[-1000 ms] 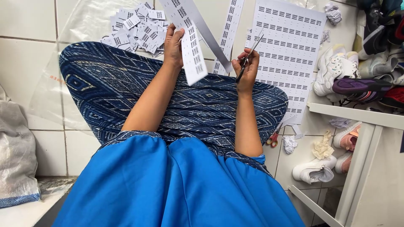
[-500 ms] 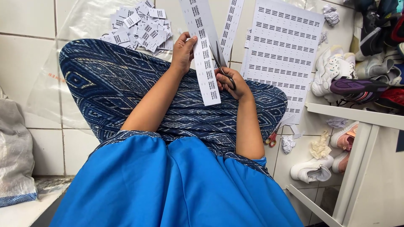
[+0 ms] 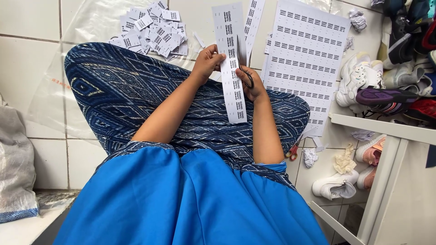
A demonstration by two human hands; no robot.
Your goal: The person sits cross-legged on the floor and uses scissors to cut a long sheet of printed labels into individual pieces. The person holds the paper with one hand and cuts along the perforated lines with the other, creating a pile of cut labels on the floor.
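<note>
My left hand (image 3: pixel 208 61) pinches the left edge of a long white paper strip of printed labels (image 3: pixel 231 59) that hangs upright above my lap. My right hand (image 3: pixel 250 84) grips black-handled scissors (image 3: pixel 244 63), with the blades up along the strip's right side and partly hidden behind the paper. Both hands hover over my blue patterned skirt (image 3: pixel 136 90). A large white sheet of printed labels (image 3: pixel 306 63) lies on the floor just right of my hands. A pile of small cut labels (image 3: pixel 152 29) sits on clear plastic (image 3: pixel 91 27) at the top left.
Another narrow label strip (image 3: pixel 254 18) lies on the tiled floor beyond my hands. Several shoes (image 3: pixel 386 86) crowd the right side beside a white rack (image 3: pixel 386 149). Crumpled paper (image 3: pixel 345 159), a white shoe (image 3: pixel 334 186) and red-handled scissors (image 3: pixel 293 150) lie near my right knee. A grey sack (image 3: pixel 16 163) stands far left.
My right hand moved left with the scissors to the strip and came lower toward my lap. The strip in my left hand swung from tilted to nearly upright.
</note>
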